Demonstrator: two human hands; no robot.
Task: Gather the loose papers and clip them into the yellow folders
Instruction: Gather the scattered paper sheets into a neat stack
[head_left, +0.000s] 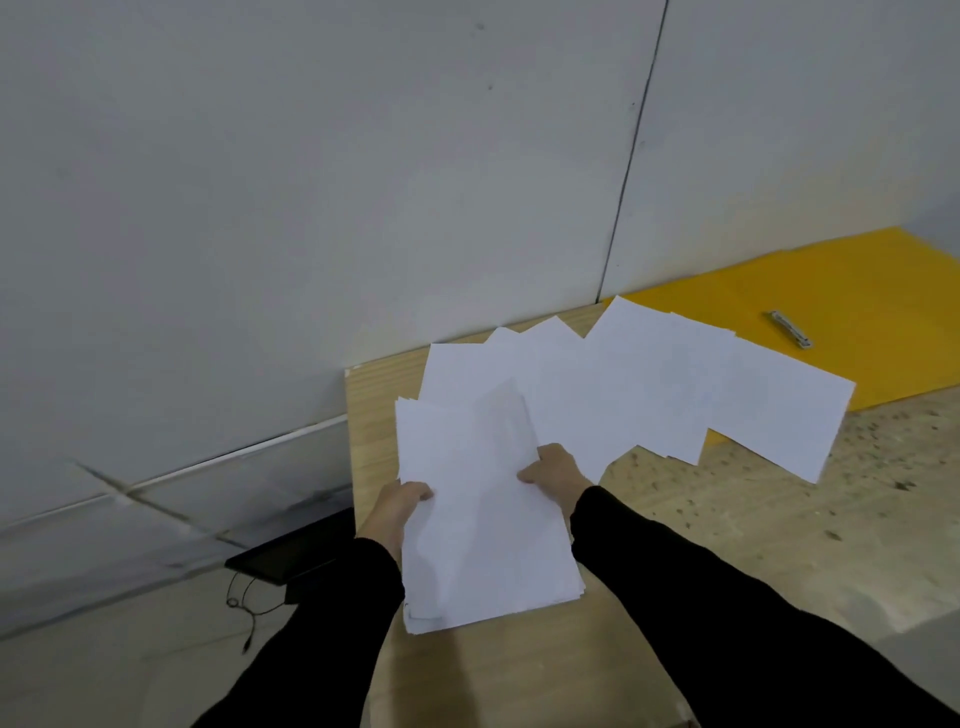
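A stack of white papers (483, 530) is held above the near part of the wooden table (519, 670). My left hand (397, 506) grips its left edge and my right hand (553, 467) grips its right edge. Beyond it, several loose white sheets (675, 395) lie fanned out across the table. They partly cover an open yellow folder (841, 306) at the far right. The folder's metal clip (790, 328) lies bare on its inner face.
A grey wall (311, 182) stands right behind the table. The table's left edge (349, 441) drops to the floor, where a black flat device (283, 561) with a thin cable (248, 608) lies. The table's right part is speckled (779, 509).
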